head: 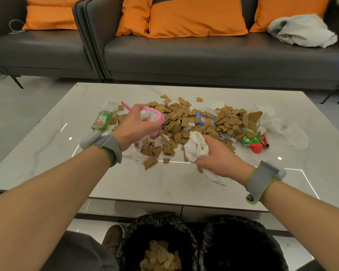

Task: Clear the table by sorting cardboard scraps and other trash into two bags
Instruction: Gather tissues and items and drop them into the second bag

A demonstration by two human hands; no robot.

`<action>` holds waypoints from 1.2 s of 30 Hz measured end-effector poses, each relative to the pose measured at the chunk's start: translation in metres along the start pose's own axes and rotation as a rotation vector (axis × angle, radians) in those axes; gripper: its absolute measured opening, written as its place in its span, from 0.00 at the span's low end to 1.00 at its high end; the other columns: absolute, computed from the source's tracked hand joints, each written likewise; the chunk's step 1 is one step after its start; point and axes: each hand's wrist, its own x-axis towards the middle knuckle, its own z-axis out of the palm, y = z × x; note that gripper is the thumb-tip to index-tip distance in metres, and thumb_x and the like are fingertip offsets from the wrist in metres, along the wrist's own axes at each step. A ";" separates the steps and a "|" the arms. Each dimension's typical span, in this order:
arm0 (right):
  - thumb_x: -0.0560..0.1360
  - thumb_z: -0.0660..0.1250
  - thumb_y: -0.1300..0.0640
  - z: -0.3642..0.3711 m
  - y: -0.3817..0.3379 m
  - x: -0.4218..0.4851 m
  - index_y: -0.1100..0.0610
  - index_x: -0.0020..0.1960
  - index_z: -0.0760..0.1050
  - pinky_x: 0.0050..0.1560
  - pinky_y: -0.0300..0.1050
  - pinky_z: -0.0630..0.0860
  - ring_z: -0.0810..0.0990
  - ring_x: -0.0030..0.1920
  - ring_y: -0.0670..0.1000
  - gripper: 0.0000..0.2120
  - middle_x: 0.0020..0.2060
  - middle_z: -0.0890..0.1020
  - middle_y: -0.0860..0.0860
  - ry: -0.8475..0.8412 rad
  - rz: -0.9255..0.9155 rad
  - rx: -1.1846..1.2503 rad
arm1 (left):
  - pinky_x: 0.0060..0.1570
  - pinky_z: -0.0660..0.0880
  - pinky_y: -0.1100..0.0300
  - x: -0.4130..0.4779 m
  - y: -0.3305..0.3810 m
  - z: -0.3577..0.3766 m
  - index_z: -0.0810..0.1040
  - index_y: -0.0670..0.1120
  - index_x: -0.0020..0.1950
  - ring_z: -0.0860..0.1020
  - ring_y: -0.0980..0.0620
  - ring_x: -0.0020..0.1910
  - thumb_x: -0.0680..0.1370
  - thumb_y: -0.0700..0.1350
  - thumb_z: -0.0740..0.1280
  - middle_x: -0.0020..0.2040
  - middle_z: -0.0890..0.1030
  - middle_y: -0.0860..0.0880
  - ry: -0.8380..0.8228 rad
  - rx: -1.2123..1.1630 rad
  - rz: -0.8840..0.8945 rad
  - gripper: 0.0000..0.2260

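**Both hands are holding trash, and the bags are waiting below**

The right hand point(219, 157) is gripping a crumpled white tissue point(196, 147), fingers curled round it, over the near part of the table point(164, 184). The left hand point(133, 126), further out at the pile of cardboard scraps point(223, 122), is clenching a pink container point(155, 120) together with a small white wad. Both black bags are standing below the table's near edge, toward the person from both hands. The left bag point(129, 237) is showing cardboard inside; the right bag point(272, 241) is too dark inside to read. I am judging that the tissue belongs in the right bag, which is lying nearer the right hand, back and down.
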 end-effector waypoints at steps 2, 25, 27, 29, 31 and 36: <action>0.69 0.71 0.63 -0.008 -0.004 -0.001 0.53 0.56 0.74 0.46 0.45 0.77 0.79 0.47 0.50 0.17 0.48 0.81 0.50 0.037 0.016 0.123 | 0.41 0.76 0.63 0.002 0.009 0.001 0.65 0.49 0.69 0.77 0.53 0.51 0.70 0.45 0.74 0.56 0.73 0.50 0.028 -0.082 0.023 0.30; 0.79 0.59 0.49 -0.052 0.011 -0.070 0.57 0.53 0.70 0.26 0.39 0.63 0.68 0.33 0.53 0.11 0.36 0.71 0.56 -0.391 0.398 1.398 | 0.41 0.79 0.56 -0.077 0.060 0.066 0.72 0.42 0.60 0.77 0.46 0.43 0.74 0.50 0.66 0.48 0.76 0.43 -0.626 -0.784 -0.331 0.18; 0.77 0.56 0.51 -0.052 0.019 -0.081 0.57 0.55 0.68 0.30 0.40 0.60 0.68 0.34 0.54 0.12 0.38 0.71 0.56 -0.429 0.414 1.401 | 0.43 0.78 0.56 -0.086 0.058 0.077 0.74 0.41 0.59 0.78 0.46 0.43 0.72 0.51 0.67 0.47 0.78 0.44 -0.677 -0.758 -0.355 0.19; 0.75 0.55 0.53 -0.053 0.026 -0.093 0.58 0.53 0.69 0.34 0.42 0.59 0.68 0.35 0.54 0.12 0.38 0.70 0.56 -0.449 0.447 1.332 | 0.43 0.79 0.57 -0.097 0.056 0.089 0.76 0.40 0.57 0.80 0.46 0.42 0.73 0.50 0.68 0.46 0.81 0.44 -0.742 -0.715 -0.364 0.17; 0.75 0.56 0.55 -0.054 0.034 -0.100 0.61 0.50 0.70 0.35 0.44 0.66 0.71 0.36 0.56 0.11 0.37 0.72 0.57 -0.489 0.554 1.189 | 0.37 0.80 0.60 -0.105 0.053 0.099 0.78 0.42 0.52 0.82 0.49 0.36 0.75 0.47 0.68 0.41 0.83 0.45 -0.765 -0.659 -0.357 0.11; 0.78 0.62 0.58 -0.043 0.066 -0.129 0.65 0.50 0.72 0.41 0.53 0.81 0.83 0.40 0.62 0.09 0.36 0.76 0.60 -0.640 0.796 0.692 | 0.43 0.82 0.56 -0.129 0.031 0.132 0.76 0.43 0.59 0.83 0.48 0.41 0.74 0.42 0.71 0.44 0.84 0.45 -0.869 -0.557 -0.465 0.14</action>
